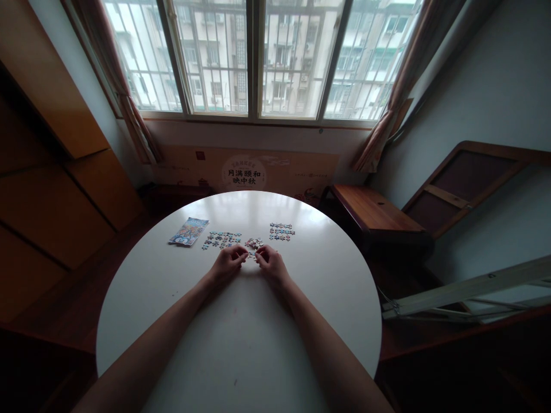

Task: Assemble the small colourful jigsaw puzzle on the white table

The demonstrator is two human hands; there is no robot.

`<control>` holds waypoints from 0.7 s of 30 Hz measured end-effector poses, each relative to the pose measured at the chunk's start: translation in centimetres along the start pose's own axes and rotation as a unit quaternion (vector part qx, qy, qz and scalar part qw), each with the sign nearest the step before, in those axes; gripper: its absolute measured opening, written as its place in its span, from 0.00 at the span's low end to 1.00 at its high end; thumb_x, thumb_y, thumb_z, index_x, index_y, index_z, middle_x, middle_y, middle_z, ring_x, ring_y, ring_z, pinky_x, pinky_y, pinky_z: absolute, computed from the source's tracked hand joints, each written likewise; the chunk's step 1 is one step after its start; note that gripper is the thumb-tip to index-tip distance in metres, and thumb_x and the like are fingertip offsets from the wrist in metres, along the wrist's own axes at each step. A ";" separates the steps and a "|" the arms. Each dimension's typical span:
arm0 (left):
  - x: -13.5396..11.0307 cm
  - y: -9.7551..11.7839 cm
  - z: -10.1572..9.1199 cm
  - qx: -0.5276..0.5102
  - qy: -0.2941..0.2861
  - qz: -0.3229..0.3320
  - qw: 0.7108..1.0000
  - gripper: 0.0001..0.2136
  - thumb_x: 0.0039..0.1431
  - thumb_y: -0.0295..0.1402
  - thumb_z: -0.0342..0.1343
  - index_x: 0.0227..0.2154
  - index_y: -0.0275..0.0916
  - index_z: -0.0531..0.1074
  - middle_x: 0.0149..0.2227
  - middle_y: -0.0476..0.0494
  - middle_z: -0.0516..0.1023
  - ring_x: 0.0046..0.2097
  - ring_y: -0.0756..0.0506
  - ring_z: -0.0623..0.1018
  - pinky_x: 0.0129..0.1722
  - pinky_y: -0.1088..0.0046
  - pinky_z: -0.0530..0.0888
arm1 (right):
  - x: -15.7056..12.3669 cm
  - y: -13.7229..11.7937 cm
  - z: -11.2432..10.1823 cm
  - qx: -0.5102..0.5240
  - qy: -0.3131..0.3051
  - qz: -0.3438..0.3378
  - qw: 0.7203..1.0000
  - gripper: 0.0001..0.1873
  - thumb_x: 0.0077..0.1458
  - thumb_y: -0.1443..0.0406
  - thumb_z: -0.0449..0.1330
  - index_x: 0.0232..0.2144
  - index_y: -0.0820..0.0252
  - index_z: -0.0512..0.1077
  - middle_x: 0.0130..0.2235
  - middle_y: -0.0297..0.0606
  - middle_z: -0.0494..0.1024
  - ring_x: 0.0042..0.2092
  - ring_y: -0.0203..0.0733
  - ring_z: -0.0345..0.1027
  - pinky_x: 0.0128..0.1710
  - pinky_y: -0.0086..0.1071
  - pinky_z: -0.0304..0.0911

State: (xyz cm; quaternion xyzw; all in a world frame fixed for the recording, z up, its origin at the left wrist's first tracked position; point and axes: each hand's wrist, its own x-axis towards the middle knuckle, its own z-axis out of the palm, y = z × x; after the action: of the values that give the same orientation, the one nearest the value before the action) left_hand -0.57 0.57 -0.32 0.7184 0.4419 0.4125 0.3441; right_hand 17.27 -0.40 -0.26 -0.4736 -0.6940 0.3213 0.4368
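Observation:
Both hands are close together over the white table, fingers pinched. My left hand [227, 263] and my right hand [271, 264] close on small jigsaw puzzle pieces [251, 256] from either side; the exact pieces at the fingertips are too small to tell apart. Just beyond the fingertips lies a loose heap of puzzle pieces [253, 243]. Past my left hand, several pieces are spread in rows [220, 238]. Farther right, another group of pieces lies in neat rows [282, 232]. A colourful printed sheet or packet [189, 232] rests at the left.
The round white table [206, 332] fills the middle. A wooden bench [379, 209] stands beyond its right edge, with a folded metal frame [469, 287] nearer. Orange cabinets [99, 189] stand on the left. A printed banner [279, 166] lies under the barred window.

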 end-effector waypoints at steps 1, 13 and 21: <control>0.0 0.0 0.0 0.000 0.000 0.001 1.000 0.12 0.54 0.39 0.54 0.31 0.34 0.73 0.23 0.47 0.74 0.22 0.52 0.72 0.23 0.79 0.69 | 0.0 0.0 0.0 0.001 -0.001 -0.001 1.000 0.06 0.52 0.63 0.54 0.31 0.60 0.68 0.26 0.35 0.75 0.28 0.37 0.70 0.31 0.29 0.62; 0.0 0.1 0.0 -0.005 -0.004 0.001 1.000 0.12 0.54 0.40 0.54 0.31 0.34 0.73 0.23 0.47 0.74 0.22 0.52 0.72 0.23 0.78 0.69 | 0.0 0.1 0.0 0.019 0.008 -0.005 1.000 0.07 0.53 0.62 0.54 0.31 0.60 0.68 0.24 0.35 0.74 0.27 0.37 0.69 0.29 0.30 0.64; 0.1 0.3 0.0 -0.016 0.002 -0.008 1.000 0.12 0.53 0.40 0.55 0.31 0.34 0.73 0.23 0.47 0.73 0.22 0.52 0.72 0.21 0.79 0.69 | 0.0 0.4 0.1 0.022 0.004 -0.006 1.000 0.07 0.53 0.62 0.54 0.31 0.61 0.68 0.24 0.35 0.73 0.27 0.37 0.69 0.29 0.30 0.64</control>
State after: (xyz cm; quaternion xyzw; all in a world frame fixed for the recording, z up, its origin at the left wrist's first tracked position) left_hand -0.43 0.52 -0.08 0.7085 0.4419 0.4177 0.3581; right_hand 17.33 -0.22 -0.68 -0.4609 -0.6882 0.3314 0.4519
